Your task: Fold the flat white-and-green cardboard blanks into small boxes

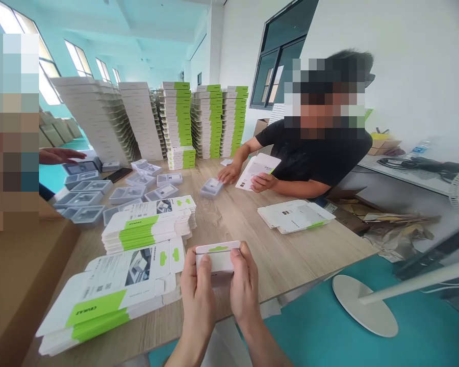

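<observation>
Left hand [201, 290]: closed, gripping the left end of a small white cardboard box [218, 257], thumb on the front.
Right hand [245, 285]: closed, gripping the box's right end, thumb on the front.
Box: held between both hands above the table edge, with a green strip along its top.
Nearest left: a stack of flat printed box blanks [107, 293] with green panels; the upside-down panel word looks like "CUKAZ", though this is uncertain.
Beyond: a stack of green-and-white boxes [149, 227].
Further left: clear plastic trays [86, 193] and another person's hand [61, 155].
Across the wooden table [290, 255]: a co-worker in a black T-shirt [317, 158] holds a flat white box blank [258, 171] in one hand; the other hand [228, 174] rests just beside a tray [211, 187].
Background: tall stacks of white-and-green boxes [210, 120].
</observation>
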`<state>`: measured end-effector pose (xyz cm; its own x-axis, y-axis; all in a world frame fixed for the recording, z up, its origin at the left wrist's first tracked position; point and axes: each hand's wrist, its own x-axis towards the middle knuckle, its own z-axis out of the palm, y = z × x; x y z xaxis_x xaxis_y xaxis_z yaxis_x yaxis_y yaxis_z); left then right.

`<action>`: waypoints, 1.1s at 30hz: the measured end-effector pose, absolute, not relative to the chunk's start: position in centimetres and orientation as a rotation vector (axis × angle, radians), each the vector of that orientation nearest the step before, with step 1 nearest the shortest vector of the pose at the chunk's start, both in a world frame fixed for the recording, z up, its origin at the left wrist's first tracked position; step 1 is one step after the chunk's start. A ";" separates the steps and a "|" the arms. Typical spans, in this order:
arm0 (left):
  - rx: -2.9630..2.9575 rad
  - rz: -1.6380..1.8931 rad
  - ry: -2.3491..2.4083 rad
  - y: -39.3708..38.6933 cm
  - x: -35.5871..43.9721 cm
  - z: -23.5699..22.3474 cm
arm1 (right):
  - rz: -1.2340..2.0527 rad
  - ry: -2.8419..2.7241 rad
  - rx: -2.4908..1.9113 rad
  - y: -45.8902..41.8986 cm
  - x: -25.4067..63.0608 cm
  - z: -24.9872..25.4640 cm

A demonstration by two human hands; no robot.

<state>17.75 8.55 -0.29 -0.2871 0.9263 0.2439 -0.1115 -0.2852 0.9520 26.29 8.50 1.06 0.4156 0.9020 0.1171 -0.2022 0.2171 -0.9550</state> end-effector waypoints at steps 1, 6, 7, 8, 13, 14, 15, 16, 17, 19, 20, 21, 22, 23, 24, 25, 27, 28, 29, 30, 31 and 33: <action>1.143 1.665 1.151 8.6 17.8 -0.3 | 0.895 -0.811 -1.074 8.4 26.3 1.1; 1.109 1.694 1.154 8.7 17.9 -0.7 | 0.911 -0.783 -1.050 7.7 25.7 1.6; 1.099 1.710 1.150 8.7 17.9 -0.8 | 0.919 -0.783 -1.041 7.6 25.6 1.7; 1.093 1.717 1.141 8.7 17.9 -0.8 | 0.926 -0.785 -1.035 7.5 25.6 1.7; 1.120 1.628 1.059 7.8 18.0 -0.2 | 0.908 -0.842 -1.049 7.7 26.0 1.0; 1.137 1.598 1.035 7.6 18.0 -0.2 | 0.829 -0.887 -1.054 7.9 26.2 0.7; 1.174 1.563 1.009 7.4 17.8 -0.2 | 0.691 -0.952 -1.049 8.0 26.5 0.5; 1.227 1.526 0.986 7.3 17.6 -0.2 | 0.504 -1.043 -1.031 8.1 26.8 0.3; 1.287 1.488 0.967 7.3 17.2 -0.4 | 0.290 -1.155 -1.001 8.2 27.1 0.2; 1.392 1.434 0.954 7.6 16.5 -0.7 | -0.125 -1.393 -0.954 8.3 27.9 0.3; 1.427 1.417 0.957 7.8 16.2 -0.9 | -0.300 -1.488 -0.954 8.3 28.3 0.6; 1.448 1.405 0.962 8.0 16.0 -1.1 | -0.435 -1.563 -0.970 8.2 28.7 0.9; 1.456 1.401 0.973 8.2 15.9 -1.2 | -0.528 -1.620 -0.989 8.1 29.0 1.2; 1.462 1.396 0.992 8.3 15.9 -1.3 | -0.578 -1.666 -1.000 7.9 29.3 1.6; 1.460 1.394 1.021 8.5 16.0 -1.4 | -0.588 -1.712 -0.993 7.8 29.5 1.9; 1.451 1.394 1.060 8.5 16.2 -1.5 | -0.561 -1.760 -0.974 7.7 29.6 2.1; 1.423 1.398 1.148 8.6 16.7 -1.5 | -0.472 -1.841 -0.929 7.5 29.7 2.3; 1.414 1.398 1.189 8.6 16.9 -1.4 | -0.442 -1.864 -0.913 7.4 29.7 2.2; 1.409 1.397 1.224 8.6 17.0 -1.4 | -0.423 -1.884 -0.899 7.4 29.7 2.2; 1.408 1.395 1.255 8.6 17.1 -1.3 | -0.413 -1.902 -0.886 7.4 29.7 2.2; 1.410 1.391 1.281 8.5 17.2 -1.2 | -0.407 -1.920 -0.871 7.4 29.7 2.1; 1.418 1.379 1.324 8.5 17.2 -1.0 | -0.400 -1.939 -0.839 7.4 29.8 2.1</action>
